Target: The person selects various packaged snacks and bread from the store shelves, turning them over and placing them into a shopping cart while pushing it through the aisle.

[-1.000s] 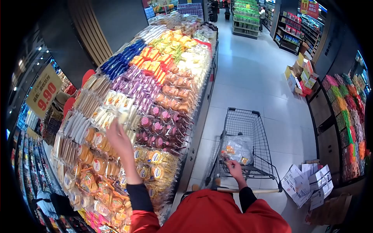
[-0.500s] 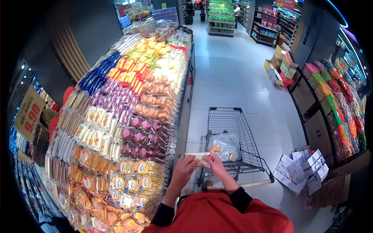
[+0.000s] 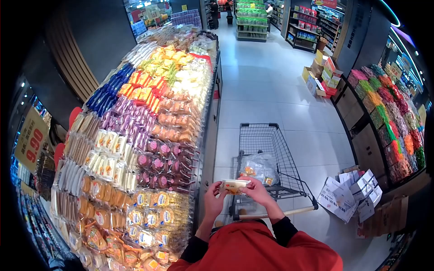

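Observation:
Between my two hands is a small wrapped pastry (image 3: 235,185) in a white and clear packet with a red mark. My left hand (image 3: 214,198) pinches its left end, and my right hand (image 3: 257,192) grips its right end. Just beyond it stands a black wire shopping cart (image 3: 289,174) with a pale handle. In the cart lies a clear plastic bag (image 3: 262,165) with orange-marked packets in it. To the left, the long display (image 3: 210,117) is piled with rows of wrapped breads and cakes (image 3: 151,217).
A price sign (image 3: 32,140) reads 9.90 at the far left. Flattened cardboard boxes (image 3: 337,198) lie on the floor at right, with more boxes (image 3: 322,74) farther up the aisle. Colourful packets (image 3: 384,113) fill the right-hand stand. Two people are in the distance.
The packet has turned so its white face with the red mark shows more, and my fingers have shifted along its ends. The view has swung slightly right.

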The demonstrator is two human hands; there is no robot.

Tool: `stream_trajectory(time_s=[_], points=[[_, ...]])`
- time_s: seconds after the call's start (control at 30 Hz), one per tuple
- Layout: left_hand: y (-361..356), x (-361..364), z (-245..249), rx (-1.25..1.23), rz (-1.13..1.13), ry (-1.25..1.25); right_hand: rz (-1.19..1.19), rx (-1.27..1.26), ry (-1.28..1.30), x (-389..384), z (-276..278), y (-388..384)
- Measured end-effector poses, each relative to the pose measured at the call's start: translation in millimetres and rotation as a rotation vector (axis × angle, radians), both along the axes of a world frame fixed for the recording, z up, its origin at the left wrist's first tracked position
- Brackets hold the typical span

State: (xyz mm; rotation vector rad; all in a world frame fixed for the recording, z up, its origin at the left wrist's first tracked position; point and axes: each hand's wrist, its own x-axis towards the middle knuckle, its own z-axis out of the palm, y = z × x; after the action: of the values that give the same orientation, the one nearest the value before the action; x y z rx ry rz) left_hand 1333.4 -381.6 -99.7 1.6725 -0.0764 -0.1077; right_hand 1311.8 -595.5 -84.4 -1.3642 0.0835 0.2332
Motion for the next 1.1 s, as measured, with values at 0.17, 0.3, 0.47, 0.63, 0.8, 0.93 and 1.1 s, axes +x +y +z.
stream_trajectory(time_s=[0.17, 0.3, 0.47, 0.63, 0.8, 0.93, 1.1], points=[[-18, -1, -1, 0.174, -0.124, -0.119, 0.018, -0.124, -0.1, 6, -7, -32], [-37, -14, -84, 0.235, -0.188, -0.16, -0.069, -0.497, -0.25, 15, -41, -72], [-35, -48, -182, 0.746, -0.882, -0.446, -0.349, -0.876, -0.164, 18, -156, -117], [-39, -50, -179, 0.68, -0.731, -0.341, -0.051, -1.115, 0.043, 10, -229, -126], [-45, -39, -155, 0.673, -0.693, -0.333, 0.143, -1.115, -0.008, 31, -249, -128], [-54, -38, -157, 0.705, -0.561, -0.473, 0.245, -1.068, -0.093, 44, -265, -130], [-59, -31, -149, 0.899, -0.704, -0.486, 0.243, -1.081, 0.013, 55, -269, -136]])
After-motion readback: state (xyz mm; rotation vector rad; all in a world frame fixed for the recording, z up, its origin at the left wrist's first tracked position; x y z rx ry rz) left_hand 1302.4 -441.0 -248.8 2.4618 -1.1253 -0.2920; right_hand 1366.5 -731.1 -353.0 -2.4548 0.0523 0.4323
